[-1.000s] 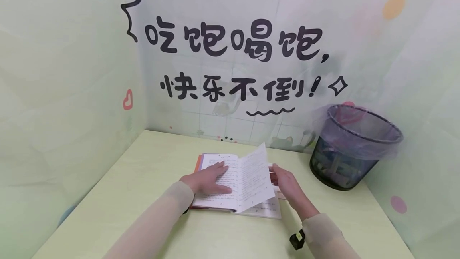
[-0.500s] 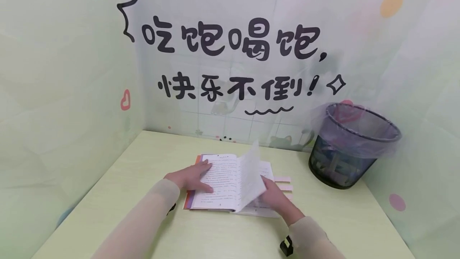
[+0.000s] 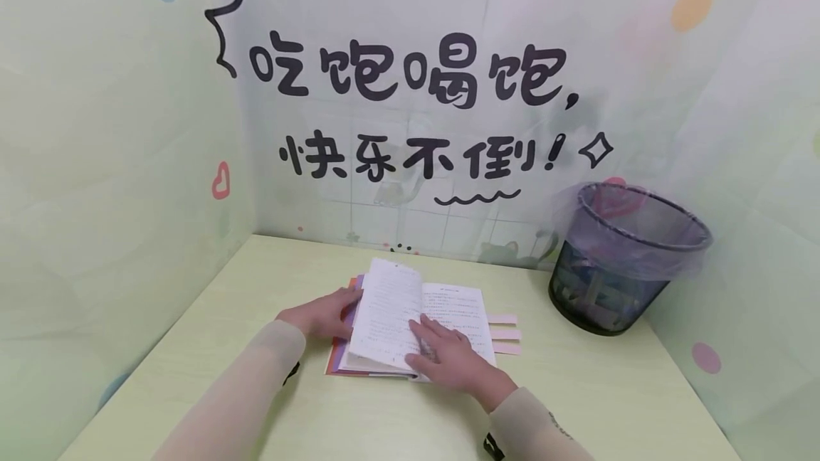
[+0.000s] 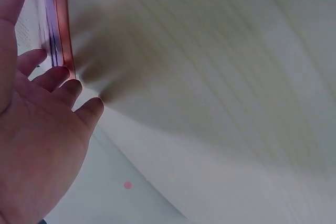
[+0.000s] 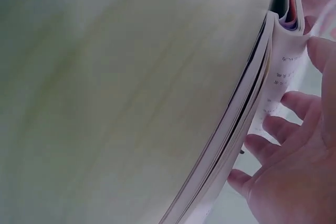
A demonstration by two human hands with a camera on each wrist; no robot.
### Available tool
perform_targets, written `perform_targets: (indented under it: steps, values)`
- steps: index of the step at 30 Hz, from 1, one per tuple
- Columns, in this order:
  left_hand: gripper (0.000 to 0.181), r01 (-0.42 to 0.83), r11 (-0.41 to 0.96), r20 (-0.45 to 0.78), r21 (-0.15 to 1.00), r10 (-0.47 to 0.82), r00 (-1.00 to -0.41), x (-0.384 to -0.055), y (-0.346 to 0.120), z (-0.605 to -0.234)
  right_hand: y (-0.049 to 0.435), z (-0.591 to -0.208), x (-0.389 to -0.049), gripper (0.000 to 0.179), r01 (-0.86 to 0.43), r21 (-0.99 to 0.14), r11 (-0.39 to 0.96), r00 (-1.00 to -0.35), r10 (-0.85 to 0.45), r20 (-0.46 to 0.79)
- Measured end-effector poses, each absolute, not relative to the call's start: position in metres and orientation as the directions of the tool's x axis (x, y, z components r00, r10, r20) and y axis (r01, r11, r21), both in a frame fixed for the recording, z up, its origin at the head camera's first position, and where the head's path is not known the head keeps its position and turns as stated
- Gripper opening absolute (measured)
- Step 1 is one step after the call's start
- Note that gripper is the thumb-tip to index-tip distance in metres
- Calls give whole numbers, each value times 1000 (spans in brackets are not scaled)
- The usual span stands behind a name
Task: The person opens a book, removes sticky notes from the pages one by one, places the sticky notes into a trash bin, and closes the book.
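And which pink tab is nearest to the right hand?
The lowest pink tab; the other two stick out higher up the book, farther from the right hand.

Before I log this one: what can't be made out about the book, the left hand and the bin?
- Print on the book: head view, too small and blurred to read.
- Most of the orange and purple layers: head view, hidden under the pages.
- Inner ends of the pink tabs: head view, covered by the right-hand pages.
- One fingertip of the left hand: left wrist view, cut off by the top edge.
- Contents of the bin, if any: head view, obscured by its dark side and liner.
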State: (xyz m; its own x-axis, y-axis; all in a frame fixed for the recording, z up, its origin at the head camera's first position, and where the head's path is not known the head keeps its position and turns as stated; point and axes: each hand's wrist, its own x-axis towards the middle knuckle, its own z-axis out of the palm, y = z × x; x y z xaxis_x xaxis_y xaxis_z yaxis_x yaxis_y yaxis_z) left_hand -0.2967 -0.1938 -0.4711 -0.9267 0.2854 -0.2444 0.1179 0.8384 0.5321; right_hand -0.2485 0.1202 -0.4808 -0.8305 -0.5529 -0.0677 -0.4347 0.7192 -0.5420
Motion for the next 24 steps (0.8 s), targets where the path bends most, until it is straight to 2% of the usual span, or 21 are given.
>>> perform_targets:
  steps: [9,11,17,24]
  values:
    - [110,114,848,-262,518,284,-922,-301,-196,-461,109,-477,-246,73,-459,-404,791,-840,-534,-92]
    - [108,129,842,-258,525,301,-918,-304,-193,-456,107,-474,-246,72,-460,-372,806,-843,-528,-100]
    - [104,224,827,-233,516,387,-892,-306,-158,-445,102,-469,-243,70,-465,-313,829,-852,-514,-97]
    - [117,316,801,-245,508,486,-839,-299,-110,-443,99,-469,-241,70,-483,-266,834,-851,-519,-80]
